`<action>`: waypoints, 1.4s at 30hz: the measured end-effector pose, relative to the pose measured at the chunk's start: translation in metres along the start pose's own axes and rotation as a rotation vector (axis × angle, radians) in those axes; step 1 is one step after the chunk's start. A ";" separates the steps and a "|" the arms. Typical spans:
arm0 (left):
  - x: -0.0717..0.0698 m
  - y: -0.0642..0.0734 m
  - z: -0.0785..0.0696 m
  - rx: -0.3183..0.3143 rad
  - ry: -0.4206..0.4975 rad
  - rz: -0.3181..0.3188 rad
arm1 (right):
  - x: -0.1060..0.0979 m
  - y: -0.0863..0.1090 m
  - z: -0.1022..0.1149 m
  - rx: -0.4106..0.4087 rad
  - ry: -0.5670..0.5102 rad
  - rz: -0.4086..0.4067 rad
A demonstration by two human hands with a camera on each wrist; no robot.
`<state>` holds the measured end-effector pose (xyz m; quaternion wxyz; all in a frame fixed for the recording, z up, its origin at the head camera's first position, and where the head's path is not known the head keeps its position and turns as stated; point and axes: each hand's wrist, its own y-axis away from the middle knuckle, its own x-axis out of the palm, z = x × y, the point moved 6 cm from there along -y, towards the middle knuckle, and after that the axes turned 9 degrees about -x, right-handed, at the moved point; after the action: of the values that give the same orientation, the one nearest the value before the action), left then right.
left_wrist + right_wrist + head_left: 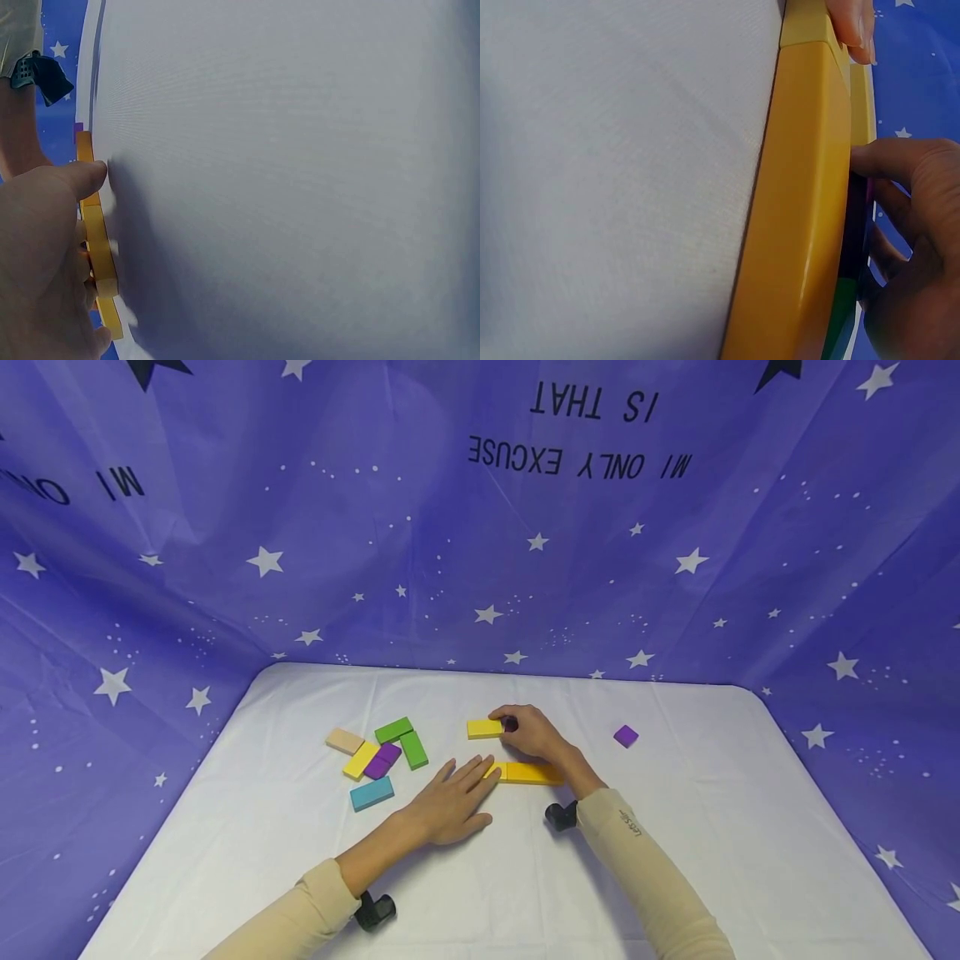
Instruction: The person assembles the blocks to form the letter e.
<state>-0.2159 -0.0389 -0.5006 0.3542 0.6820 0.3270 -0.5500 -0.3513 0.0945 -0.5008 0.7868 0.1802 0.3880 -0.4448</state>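
Left hand point(450, 806): fingers straight, gripping nothing, laid at the left end of the front row point(534, 773), perhaps to steady it
Right hand point(534, 732): thumb and finger pinching the rear yellow block point(480, 729) near a dark block point(855, 225), seemingly to align them
Counter point(480, 902): front row nearer the wearer, rear yellow block just beyond, likely parallel for comparison

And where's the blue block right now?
In the head view, the blue block lies on the table, left of the left hand, just nearer the person than the cluster's yellow block.
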 end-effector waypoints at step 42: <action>-0.001 0.000 0.000 0.020 0.020 -0.012 | -0.027 0.029 -0.001 -0.095 0.022 -0.155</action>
<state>-0.2158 -0.0387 -0.4997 0.3406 0.6891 0.3290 -0.5485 -0.3353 0.1261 -0.4823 0.7533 0.1171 0.4301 -0.4835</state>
